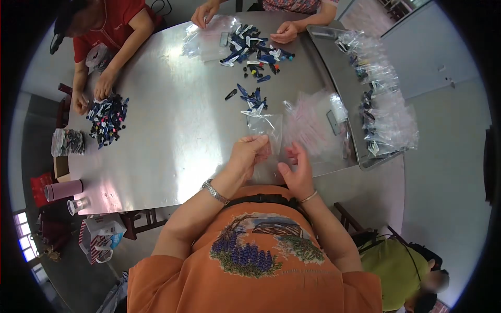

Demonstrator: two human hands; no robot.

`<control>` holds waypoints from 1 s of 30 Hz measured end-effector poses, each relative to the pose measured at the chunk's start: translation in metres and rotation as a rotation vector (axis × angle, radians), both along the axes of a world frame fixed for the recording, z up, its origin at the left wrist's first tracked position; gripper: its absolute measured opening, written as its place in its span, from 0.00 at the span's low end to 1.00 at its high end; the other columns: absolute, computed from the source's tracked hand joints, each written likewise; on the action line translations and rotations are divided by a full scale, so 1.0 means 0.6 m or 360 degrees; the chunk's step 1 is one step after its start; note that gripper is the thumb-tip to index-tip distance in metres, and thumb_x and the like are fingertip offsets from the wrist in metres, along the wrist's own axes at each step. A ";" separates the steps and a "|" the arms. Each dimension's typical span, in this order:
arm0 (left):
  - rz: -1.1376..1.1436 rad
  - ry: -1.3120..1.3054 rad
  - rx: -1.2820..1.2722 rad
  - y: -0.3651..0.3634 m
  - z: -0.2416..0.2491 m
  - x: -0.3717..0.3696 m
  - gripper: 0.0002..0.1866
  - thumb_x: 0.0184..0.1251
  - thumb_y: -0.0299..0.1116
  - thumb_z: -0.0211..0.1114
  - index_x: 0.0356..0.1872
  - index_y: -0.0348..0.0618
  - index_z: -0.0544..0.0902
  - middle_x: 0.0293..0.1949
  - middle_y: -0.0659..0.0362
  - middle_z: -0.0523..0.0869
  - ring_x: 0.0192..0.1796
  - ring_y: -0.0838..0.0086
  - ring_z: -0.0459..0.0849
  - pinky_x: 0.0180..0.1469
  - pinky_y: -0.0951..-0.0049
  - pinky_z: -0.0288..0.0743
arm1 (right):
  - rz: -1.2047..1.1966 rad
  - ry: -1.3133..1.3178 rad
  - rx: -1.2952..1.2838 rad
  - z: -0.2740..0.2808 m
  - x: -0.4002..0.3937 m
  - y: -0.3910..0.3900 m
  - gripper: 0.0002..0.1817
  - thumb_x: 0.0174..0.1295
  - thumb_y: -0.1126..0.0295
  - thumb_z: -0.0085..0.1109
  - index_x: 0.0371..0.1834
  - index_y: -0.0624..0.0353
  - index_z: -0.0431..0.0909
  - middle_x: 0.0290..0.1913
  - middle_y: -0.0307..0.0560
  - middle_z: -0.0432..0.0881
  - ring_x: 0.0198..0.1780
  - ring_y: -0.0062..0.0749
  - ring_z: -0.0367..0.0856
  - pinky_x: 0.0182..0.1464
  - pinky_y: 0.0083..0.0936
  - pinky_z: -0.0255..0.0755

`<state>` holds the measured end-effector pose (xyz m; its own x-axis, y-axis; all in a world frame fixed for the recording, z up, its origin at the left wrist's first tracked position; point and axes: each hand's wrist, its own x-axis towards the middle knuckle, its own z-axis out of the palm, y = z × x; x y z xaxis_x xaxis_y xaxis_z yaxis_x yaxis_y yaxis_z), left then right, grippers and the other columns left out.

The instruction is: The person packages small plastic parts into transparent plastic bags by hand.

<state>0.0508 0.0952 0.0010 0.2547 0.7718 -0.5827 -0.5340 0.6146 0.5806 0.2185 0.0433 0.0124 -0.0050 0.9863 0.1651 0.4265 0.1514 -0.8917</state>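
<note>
Pinched between the fingers of my left hand [250, 154] is a clear plastic bag [269, 128], held above the table's near edge. My right hand [298, 169] is apart from it, just to the right, with fingers spread and nothing in them. Beyond the bag lies a small pile of dark blue and white hair clips [254, 97]. A stack of clear, pinkish bags [309, 121] lies to the right, beyond my right hand.
A metal tray [356, 151] of filled bags [389, 104] stands at the right. A larger clip pile [250, 47] lies at the far side. Co-workers sit at the far side and left, beside another pile [107, 117]. A pink bottle [63, 190] and cup [78, 206] stand at the left edge.
</note>
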 end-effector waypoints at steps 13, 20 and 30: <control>0.0342 0.0008 -0.0060 -0.019 -0.004 -0.002 0.08 0.64 0.36 0.63 0.32 0.42 0.79 0.26 0.62 0.81 0.24 0.80 0.76 0.27 0.81 0.70 | -0.0161 0.0284 -0.0480 -0.037 -0.052 0.039 0.19 0.54 0.74 0.62 0.50 0.64 0.73 0.32 0.42 0.82 0.33 0.20 0.78 0.39 0.18 0.72; 0.0077 -0.0043 0.0008 -0.027 -0.013 -0.007 0.06 0.65 0.35 0.61 0.33 0.44 0.78 0.28 0.63 0.81 0.27 0.78 0.79 0.30 0.78 0.72 | -0.0298 -0.0610 0.0306 -0.001 -0.064 0.052 0.17 0.52 0.69 0.62 0.46 0.57 0.77 0.40 0.42 0.80 0.39 0.33 0.78 0.49 0.32 0.68; 0.0365 -0.0887 -0.0050 -0.021 -0.027 -0.040 0.37 0.67 0.43 0.57 0.72 0.59 0.47 0.69 0.52 0.54 0.59 0.61 0.69 0.56 0.54 0.69 | 0.0378 -0.0928 0.0414 -0.010 -0.078 0.052 0.07 0.51 0.67 0.60 0.35 0.48 0.79 0.38 0.37 0.80 0.43 0.37 0.76 0.45 0.36 0.61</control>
